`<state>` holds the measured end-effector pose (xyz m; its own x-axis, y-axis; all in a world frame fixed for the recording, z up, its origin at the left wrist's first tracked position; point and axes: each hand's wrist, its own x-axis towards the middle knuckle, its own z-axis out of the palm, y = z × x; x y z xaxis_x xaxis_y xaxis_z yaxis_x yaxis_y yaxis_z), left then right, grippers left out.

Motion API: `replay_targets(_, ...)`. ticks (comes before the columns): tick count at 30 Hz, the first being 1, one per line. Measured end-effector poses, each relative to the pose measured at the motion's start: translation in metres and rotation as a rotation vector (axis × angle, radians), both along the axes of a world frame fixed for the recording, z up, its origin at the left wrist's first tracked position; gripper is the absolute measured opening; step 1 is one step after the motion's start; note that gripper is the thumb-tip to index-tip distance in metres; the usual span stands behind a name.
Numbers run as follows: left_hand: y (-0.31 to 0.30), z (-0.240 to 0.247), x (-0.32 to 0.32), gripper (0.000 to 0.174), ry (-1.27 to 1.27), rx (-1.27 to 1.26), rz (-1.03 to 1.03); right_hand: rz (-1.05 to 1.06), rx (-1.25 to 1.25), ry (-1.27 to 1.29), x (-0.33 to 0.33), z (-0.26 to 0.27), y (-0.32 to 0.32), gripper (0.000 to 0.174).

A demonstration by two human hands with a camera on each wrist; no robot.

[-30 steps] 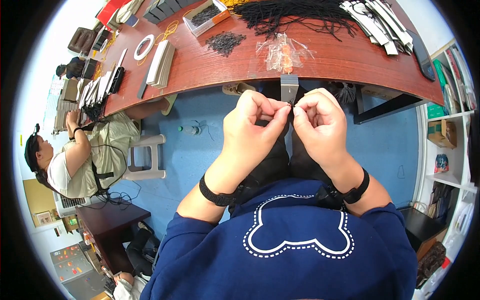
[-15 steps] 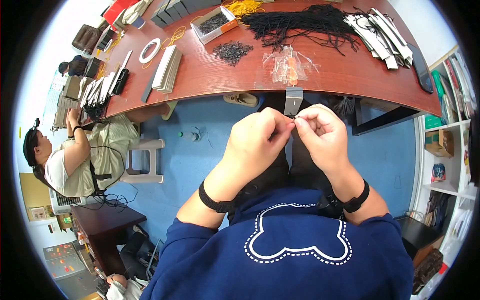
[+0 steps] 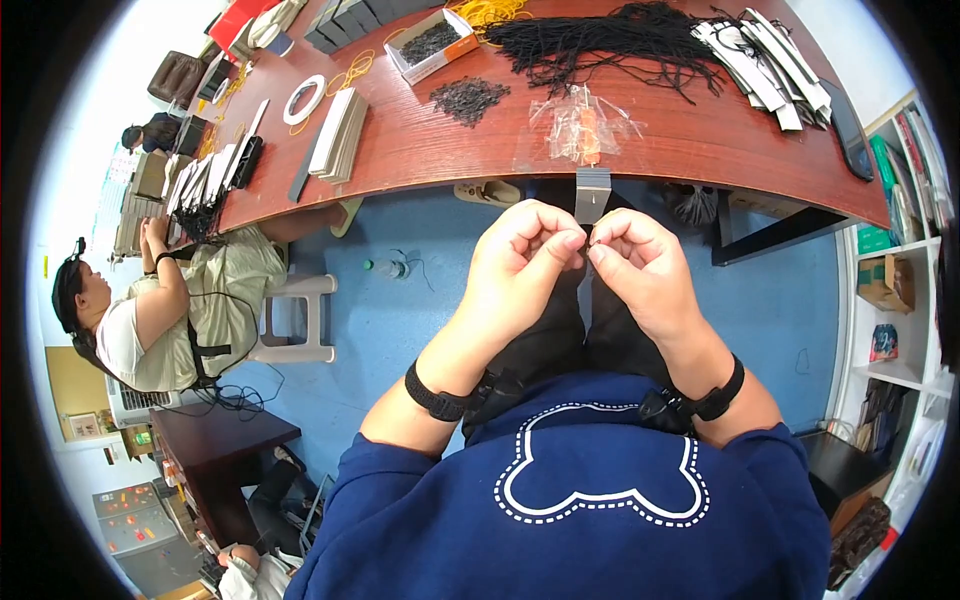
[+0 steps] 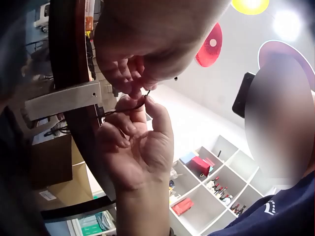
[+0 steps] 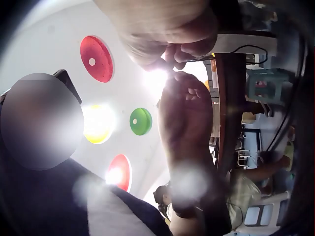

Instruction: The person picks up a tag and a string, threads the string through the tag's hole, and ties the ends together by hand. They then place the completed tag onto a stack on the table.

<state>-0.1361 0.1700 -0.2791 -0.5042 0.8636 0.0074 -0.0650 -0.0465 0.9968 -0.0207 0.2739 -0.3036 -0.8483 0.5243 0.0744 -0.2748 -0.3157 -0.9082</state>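
A thin black cord (image 4: 130,109) runs from the holed end of a grey bar (image 3: 593,200) that juts from the table's near edge. My right hand (image 3: 645,270) pinches this cord between thumb and forefinger, its other fingers loosely curled. Facing it, my left hand (image 3: 515,265) has thumb and fingertips drawn together at the cord's short end, which pokes up between the hands in the left wrist view. The fingertips of both hands are close together, just in front of the bar. In the right wrist view the fingers largely hide the pinched part.
On the table (image 3: 400,150) lie clear plastic wrapping (image 3: 585,130) with an orange piece, a pile of small black parts (image 3: 470,100), a box (image 3: 430,48) of similar parts, black cords (image 3: 610,45) and white strips (image 3: 765,70). A seated person (image 3: 150,310) is at left.
The hands' fingertips met earlier; now a small gap shows between them. The left hand has turned so more of its thumb and inner fingers show. The head view has shifted slightly.
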Motion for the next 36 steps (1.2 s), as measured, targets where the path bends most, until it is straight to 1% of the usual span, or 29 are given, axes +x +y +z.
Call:
replay_targets(1,0.001,-0.002,0.001,0.006,0.001,-0.002,-0.001,0.01,0.003,0.002,0.0,0.001,0.0,0.003)
replay_targets(3,0.002,-0.007,0.004,0.005,-0.12,0.077,0.017,0.009,-0.027,0.005,-0.002,0.003,-0.002,0.003)
replay_targets(5,0.002,-0.007,0.002,0.006,-0.073,0.088,0.027,0.009,-0.056,0.006,-0.002,0.002,-0.002,0.003)
replay_targets(7,0.002,-0.009,0.002,0.006,-0.026,0.096,0.037,0.055,-0.071,-0.006,0.0,-0.001,-0.001,0.003)
replay_targets(9,0.001,-0.013,0.003,0.01,-0.067,0.108,0.113,0.04,-0.077,-0.002,0.0,-0.001,-0.001,0.003)
replay_targets(10,0.003,-0.006,0.007,0.013,-0.162,0.116,0.164,0.025,-0.082,0.003,0.0,-0.001,-0.002,0.004)
replay_targets(11,0.003,-0.008,0.009,0.013,-0.162,0.111,0.161,0.021,-0.086,0.003,-0.001,0.001,-0.003,0.004)
replay_targets(13,0.002,-0.015,0.011,0.013,-0.039,0.066,0.086,-0.007,-0.182,0.044,-0.004,0.007,-0.006,0.005)
replay_targets(14,0.003,-0.021,0.011,0.009,-0.094,0.121,0.096,-0.007,-0.184,0.043,-0.003,0.006,-0.005,0.005)
replay_targets(16,0.002,-0.023,0.011,0.009,-0.099,0.138,0.112,0.019,-0.113,-0.15,-0.002,0.001,-0.002,0.009)
replay_targets(17,0.002,-0.024,0.01,0.008,-0.103,0.157,0.125,0.021,-0.116,-0.149,-0.002,0.0,-0.001,0.009)
replay_targets(18,0.002,-0.029,0.009,0.008,-0.102,0.153,0.127,0.091,-0.217,-0.146,-0.002,-0.001,0.0,0.01)
replay_targets(20,0.003,-0.039,0.005,0.006,0.04,0.092,0.194,0.222,-0.401,-0.161,-0.002,-0.004,0.001,0.012)
replay_targets(21,0.002,-0.038,0.005,0.006,0.042,0.093,0.194,0.223,-0.401,-0.159,-0.001,-0.007,0.001,0.012)
replay_targets(23,0.0,-0.035,0.003,0.007,0.038,-0.028,0.166,0.306,-0.236,-0.274,0.001,-0.011,0.001,0.01)
replay_targets(24,-0.001,-0.033,0.002,0.007,0.038,-0.028,0.168,0.293,-0.132,-0.33,0.003,-0.007,0.001,0.01)
replay_targets(25,-0.003,-0.031,0.001,0.008,0.118,-0.116,0.134,0.295,-0.134,-0.333,0.004,-0.004,0.001,0.01)
replay_targets(26,-0.005,-0.03,0.002,0.009,0.196,-0.204,0.099,0.198,0.172,-0.359,0.005,-0.003,0.003,0.009)
replay_targets(27,-0.005,-0.031,0.003,0.009,0.193,-0.206,0.099,0.097,0.478,-0.378,0.007,0.0,0.004,0.009)
replay_targets(28,-0.005,-0.033,0.004,0.009,0.198,-0.182,0.087,-0.047,0.706,-0.315,0.006,0.008,0.004,0.006)
replay_targets(29,-0.005,-0.034,0.005,0.009,0.204,-0.157,0.075,-0.048,0.707,-0.315,0.005,0.007,0.005,0.006)
replay_targets(30,-0.004,-0.035,0.006,0.009,0.207,-0.154,0.076,-0.055,0.759,-0.294,0.004,0.005,0.006,0.007)
replay_targets(32,-0.003,-0.04,0.007,0.008,0.085,-0.116,0.101,-0.061,0.813,-0.271,0.003,0.003,0.004,0.008)
replay_targets(33,-0.004,-0.041,0.007,0.008,0.085,-0.112,0.103,-0.059,0.803,-0.288,0.003,0.004,0.001,0.01)
replay_targets(35,-0.005,-0.045,0.004,0.008,0.177,-0.184,0.076,-0.058,0.801,-0.302,0.003,0.007,-0.001,0.012)
replay_targets(36,-0.005,-0.047,0.004,0.007,0.17,-0.193,0.072,-0.007,0.752,-0.385,0.005,0.01,-0.003,0.013)
